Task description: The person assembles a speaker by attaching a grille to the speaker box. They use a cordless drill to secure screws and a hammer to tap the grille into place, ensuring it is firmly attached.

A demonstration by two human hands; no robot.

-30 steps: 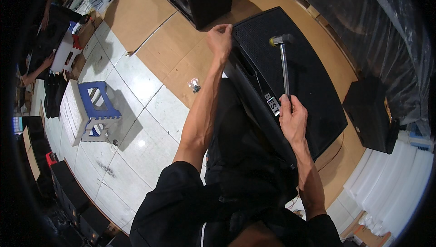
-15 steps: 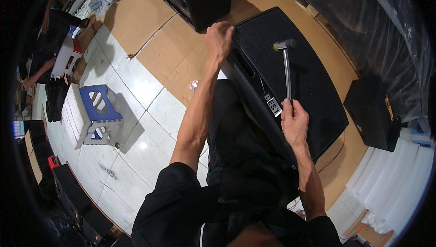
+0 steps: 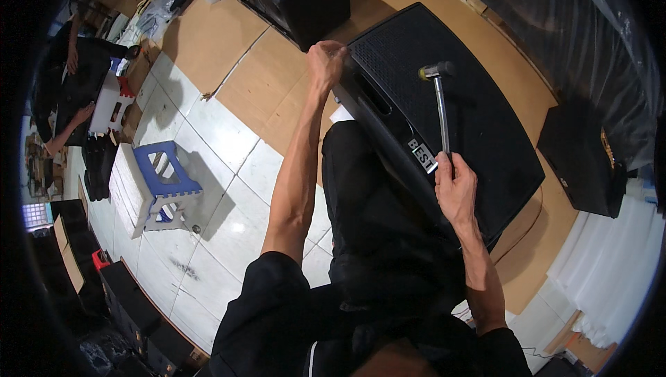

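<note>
A black speaker cabinet (image 3: 479, 120) with a perforated grille and a slot handle in its side lies in front of me, slanting to the right. My left hand (image 3: 325, 66) is at its far left corner, fingers curled in against the edge; the fingertips are partly hidden. In my right hand (image 3: 456, 188) is a double-faced mallet (image 3: 442, 108), gripped near the handle's lower end. One face of its head is yellowish, the other dark. The head is over the grille, and I cannot tell whether it touches. A silver badge (image 3: 422, 156) sits by the cabinet's near edge.
Another black cabinet (image 3: 298, 2) stands beyond my left hand, and a smaller one (image 3: 579, 158) to the right. A blue and white folding stool (image 3: 156, 186) is on the tiles. White foam sheets (image 3: 603, 266) lie at lower right. Another person's hand (image 3: 84, 113) shows far left.
The whole view has turned and shifted slightly. My left hand stays at the cabinet's corner, its fingers a little more curled. The mallet stays over the grille in my right hand.
</note>
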